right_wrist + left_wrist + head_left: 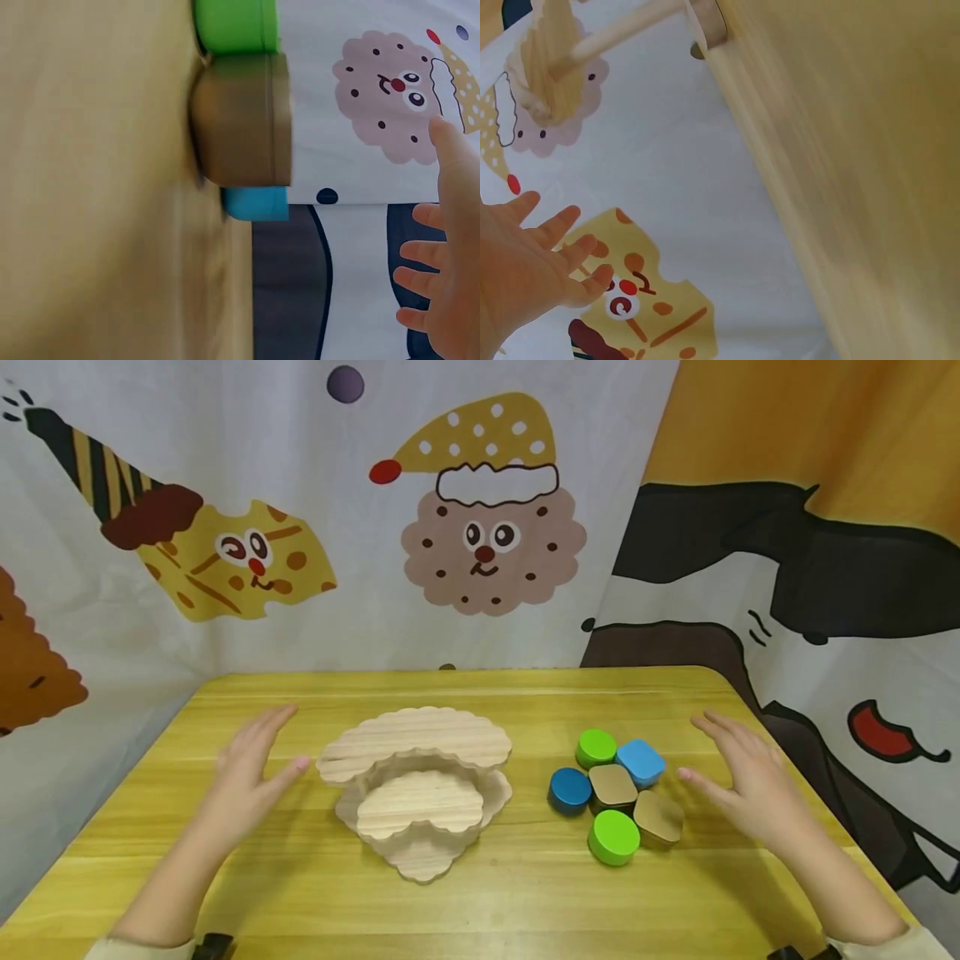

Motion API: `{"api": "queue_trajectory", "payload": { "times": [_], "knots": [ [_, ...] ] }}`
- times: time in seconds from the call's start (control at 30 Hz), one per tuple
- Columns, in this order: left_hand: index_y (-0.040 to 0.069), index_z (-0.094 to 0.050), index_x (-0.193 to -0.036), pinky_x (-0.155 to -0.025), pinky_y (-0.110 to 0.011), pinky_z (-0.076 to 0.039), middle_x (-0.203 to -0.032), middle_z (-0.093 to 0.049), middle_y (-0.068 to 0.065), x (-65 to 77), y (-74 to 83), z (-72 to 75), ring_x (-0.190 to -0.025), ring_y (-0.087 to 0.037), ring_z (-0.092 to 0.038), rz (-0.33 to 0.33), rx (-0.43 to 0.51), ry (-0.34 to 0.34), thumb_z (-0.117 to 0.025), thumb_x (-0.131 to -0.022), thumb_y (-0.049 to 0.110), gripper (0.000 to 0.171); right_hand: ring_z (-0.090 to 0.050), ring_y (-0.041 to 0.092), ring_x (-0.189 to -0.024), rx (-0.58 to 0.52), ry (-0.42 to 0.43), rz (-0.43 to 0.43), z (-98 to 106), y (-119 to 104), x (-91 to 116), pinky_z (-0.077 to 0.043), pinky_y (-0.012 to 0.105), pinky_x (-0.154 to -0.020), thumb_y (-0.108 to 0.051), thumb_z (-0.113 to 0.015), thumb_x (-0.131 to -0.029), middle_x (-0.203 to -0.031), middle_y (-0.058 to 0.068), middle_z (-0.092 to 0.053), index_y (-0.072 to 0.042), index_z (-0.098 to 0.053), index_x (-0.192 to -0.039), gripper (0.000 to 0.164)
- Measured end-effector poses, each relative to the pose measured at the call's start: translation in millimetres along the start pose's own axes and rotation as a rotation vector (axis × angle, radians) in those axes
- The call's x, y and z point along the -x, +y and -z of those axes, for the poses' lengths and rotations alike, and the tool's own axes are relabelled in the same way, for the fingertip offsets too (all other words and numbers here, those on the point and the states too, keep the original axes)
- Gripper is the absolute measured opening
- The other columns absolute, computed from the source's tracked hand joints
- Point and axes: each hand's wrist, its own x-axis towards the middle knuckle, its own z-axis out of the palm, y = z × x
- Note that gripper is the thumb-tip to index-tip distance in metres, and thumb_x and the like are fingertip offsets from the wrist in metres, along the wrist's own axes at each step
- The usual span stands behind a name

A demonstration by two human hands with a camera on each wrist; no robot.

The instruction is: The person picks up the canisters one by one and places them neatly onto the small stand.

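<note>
On the left, my left hand (251, 777) hovers over the table with fingers spread and thumb apart, holding nothing. My right hand (750, 777) hovers likewise on the right, its palm turned inward. Between them stands a pale wooden stand with scalloped, cloud-shaped plates (416, 739); the left wrist view shows a round post (626, 34) under one plate. Nearer my right hand sits a cluster of short blocks: a green round one (596, 748), another green round one (614, 837), a dark blue round one (569, 791), a light blue rounded square (641, 763) and two gold-brown blocks (612, 787).
The wood-grain table (480, 918) has rounded far corners. Right behind its far edge hangs a white cloth (285, 443) printed with cartoon food figures. Dark bands with light sleeves (142, 950) circle both wrists.
</note>
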Motion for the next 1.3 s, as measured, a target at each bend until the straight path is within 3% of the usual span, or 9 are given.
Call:
{"api": "queue_trajectory", "payload": {
  "times": [0.2, 0.4, 0.67, 0.83, 1.07, 1.3],
  "knots": [
    [0.003, -0.035, -0.146, -0.099, -0.071, -0.011, -0.141, -0.037, -0.029, 3.8, 6.5, -8.0, -0.127, -0.053, -0.028, 0.033, 0.062, 0.013, -0.069, -0.089, 0.021, 0.069, -0.032, 0.052, -0.126, -0.071, 0.027, 0.016, -9, -3, 16, -0.013, 0.070, -0.101, -0.026, -0.073, -0.086, -0.143, 0.026, -0.036, -0.003, -0.041, -0.142, 0.068],
    [0.002, -0.033, -0.146, -0.096, -0.072, -0.019, -0.143, -0.036, -0.026, 6.6, 10.5, -15.6, -0.129, -0.050, -0.028, 0.083, 0.107, -0.025, -0.070, -0.089, 0.022, 0.071, -0.037, 0.050, -0.120, -0.158, 0.044, 0.018, -17, -7, 27, -0.024, 0.070, -0.094, -0.017, -0.078, -0.082, -0.138, 0.025, -0.042, -0.001, -0.046, -0.137, 0.066],
    [0.003, -0.032, -0.147, -0.097, -0.069, -0.022, -0.145, -0.035, -0.021, 9.6, 13.2, -24.7, -0.132, -0.046, -0.026, 0.149, 0.231, -0.038, -0.069, -0.090, 0.021, 0.071, -0.040, 0.045, -0.119, -0.226, -0.007, -0.028, -27, -9, 37, -0.033, 0.067, -0.087, -0.015, -0.078, -0.081, -0.134, 0.022, -0.045, -0.003, -0.047, -0.137, 0.065],
    [0.003, -0.033, -0.146, -0.100, -0.064, -0.024, -0.143, -0.039, -0.019, 9.9, 13.1, -31.0, -0.131, -0.041, -0.029, 0.157, 0.266, -0.035, -0.071, -0.089, 0.019, 0.071, -0.045, 0.038, -0.115, -0.220, -0.021, -0.046, -34, -9, 41, -0.038, 0.053, -0.089, -0.016, -0.080, -0.079, -0.132, 0.017, -0.048, -0.004, -0.048, -0.135, 0.066],
    [-0.001, -0.034, -0.145, -0.094, -0.058, -0.030, -0.139, -0.043, -0.020, 10.8, 7.7, -38.3, -0.126, -0.038, -0.036, 0.159, 0.263, -0.035, -0.074, -0.086, 0.018, 0.074, -0.047, 0.025, -0.109, -0.217, -0.040, -0.057, -45, -5, 46, -0.031, 0.013, -0.088, -0.019, -0.083, -0.076, -0.127, 0.011, -0.052, -0.002, -0.051, -0.132, 0.067],
    [0.001, -0.034, -0.145, -0.091, -0.051, -0.032, -0.141, -0.042, -0.020, 13.4, 0.6, -45.2, -0.124, -0.033, -0.037, 0.192, 0.292, -0.071, -0.076, -0.084, 0.016, 0.076, -0.046, 0.014, -0.108, -0.266, -0.042, -0.042, -56, 1, 49, -0.024, 0.004, -0.089, -0.019, -0.084, -0.074, -0.124, 0.010, -0.054, -0.002, -0.051, -0.132, 0.069]
  ]
}}
